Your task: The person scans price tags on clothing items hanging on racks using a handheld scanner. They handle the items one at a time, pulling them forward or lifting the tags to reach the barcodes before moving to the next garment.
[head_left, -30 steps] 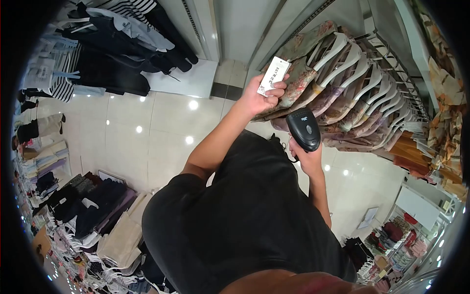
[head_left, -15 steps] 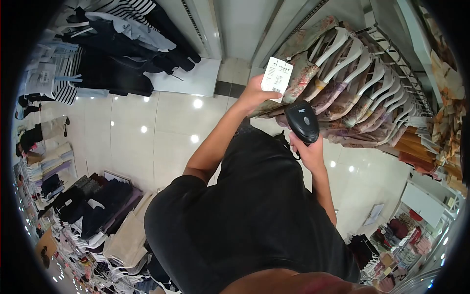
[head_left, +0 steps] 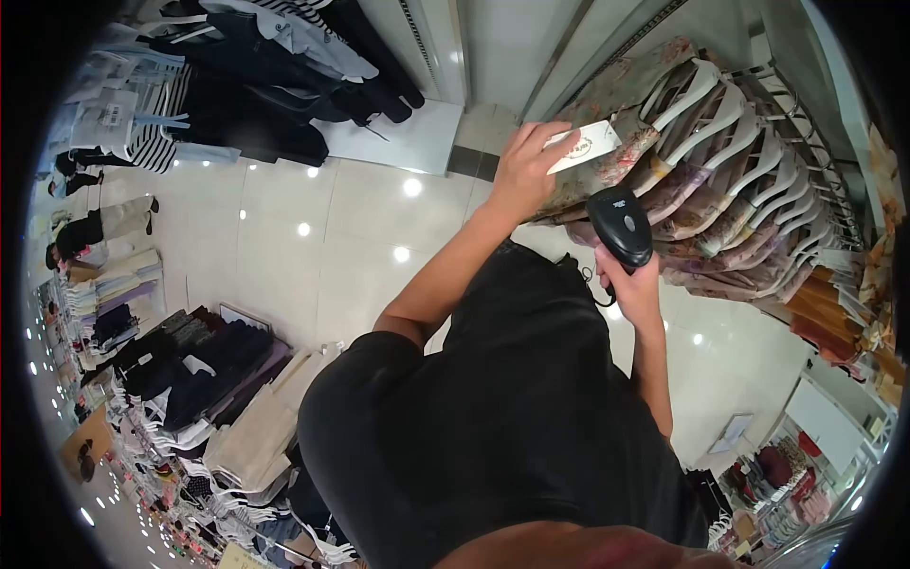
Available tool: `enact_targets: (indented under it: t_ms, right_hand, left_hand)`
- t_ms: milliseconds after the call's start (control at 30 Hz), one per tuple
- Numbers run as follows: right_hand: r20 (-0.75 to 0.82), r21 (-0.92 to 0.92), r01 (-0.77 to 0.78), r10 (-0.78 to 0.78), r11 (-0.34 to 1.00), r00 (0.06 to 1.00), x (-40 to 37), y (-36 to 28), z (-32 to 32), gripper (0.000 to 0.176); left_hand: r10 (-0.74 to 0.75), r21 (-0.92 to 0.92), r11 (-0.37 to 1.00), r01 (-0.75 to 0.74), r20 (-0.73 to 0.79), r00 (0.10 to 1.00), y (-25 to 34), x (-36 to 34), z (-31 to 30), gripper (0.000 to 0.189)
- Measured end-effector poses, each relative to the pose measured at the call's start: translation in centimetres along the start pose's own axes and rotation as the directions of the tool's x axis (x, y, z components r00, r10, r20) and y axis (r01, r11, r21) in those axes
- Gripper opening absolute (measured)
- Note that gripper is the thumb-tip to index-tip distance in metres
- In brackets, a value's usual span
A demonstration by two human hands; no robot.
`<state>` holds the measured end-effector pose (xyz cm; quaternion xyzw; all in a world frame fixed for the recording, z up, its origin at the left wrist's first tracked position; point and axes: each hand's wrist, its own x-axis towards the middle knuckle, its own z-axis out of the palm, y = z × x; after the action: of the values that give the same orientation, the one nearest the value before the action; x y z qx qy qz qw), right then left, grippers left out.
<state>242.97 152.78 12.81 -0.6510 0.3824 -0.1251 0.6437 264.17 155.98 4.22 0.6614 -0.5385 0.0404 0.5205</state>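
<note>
My left hand [head_left: 525,174] is closed on a white price tag [head_left: 590,146], pinched by its near end. A round printed mark faces up on the tag. Right beside it hangs a floral garment [head_left: 607,106] at the front of the rack. My right hand [head_left: 635,289] grips the handle of a black barcode scanner [head_left: 621,226]. The scanner's head points up toward the hanging clothes, a short way below the tag. Part of a black cord shows beside my right hand.
Several floral garments on white hangers [head_left: 725,137] line a wall rail at the right. Dark clothes [head_left: 246,114] hang over a white platform [head_left: 398,137] at upper left. Folded clothes [head_left: 213,365] lie at lower left. Another person [head_left: 85,232] is at far left.
My left hand has turned the tag over, from its barcode side to the side with the round mark. The scanner stays in my right hand. The whole view has shifted slightly.
</note>
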Motion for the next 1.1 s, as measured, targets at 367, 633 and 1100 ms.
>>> enact_targets:
  t_ms: [367,633,1100]
  right_hand:
    - [-0.026,0.079,-0.029,0.032,0.996,0.999,-0.4,-0.8,0.1,0.013]
    - [-0.008,-0.046,0.032,-0.033,0.998,0.999,-1.2,-1.1,-0.3,0.018]
    - [-0.060,0.065,0.051,-0.047,0.997,0.997,-6.9,2.8,-5.6,0.027]
  left_hand:
    - [-0.447,-0.707,-0.024,0.707,0.640,0.625,2.3,-0.4,-0.6,0.032]
    - [-0.404,-0.676,0.075,0.733,0.651,0.643,3.1,-0.5,-0.7,0.038]
    - [-0.725,-0.847,0.050,0.528,0.333,0.603,5.3,-6.6,4.0,0.023]
